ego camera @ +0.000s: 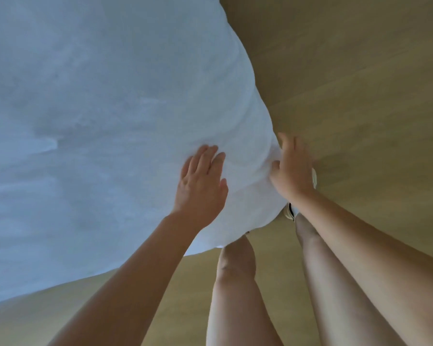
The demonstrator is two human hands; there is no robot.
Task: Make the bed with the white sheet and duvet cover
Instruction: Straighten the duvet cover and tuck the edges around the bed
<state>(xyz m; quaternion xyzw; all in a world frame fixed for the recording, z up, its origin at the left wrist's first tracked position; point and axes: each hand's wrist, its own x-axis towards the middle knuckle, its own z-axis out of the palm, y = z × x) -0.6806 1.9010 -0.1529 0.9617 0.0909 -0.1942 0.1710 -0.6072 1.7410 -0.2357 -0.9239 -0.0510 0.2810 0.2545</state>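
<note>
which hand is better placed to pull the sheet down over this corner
Right. The right hand sits at the corner of the white fabric sheet, touching its draped side; the left hand lies flat on top, back from the edge.

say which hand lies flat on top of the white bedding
The left hand: palm down, fingers straight, on top of the white bedding. The right hand is against the side of its corner.

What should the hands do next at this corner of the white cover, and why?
Probably slide the left hand, lying flat on the white cover, outward to the corner to smooth it, while the right hand steadies the corner's side. The fabric looks puffed and creased there.
</note>
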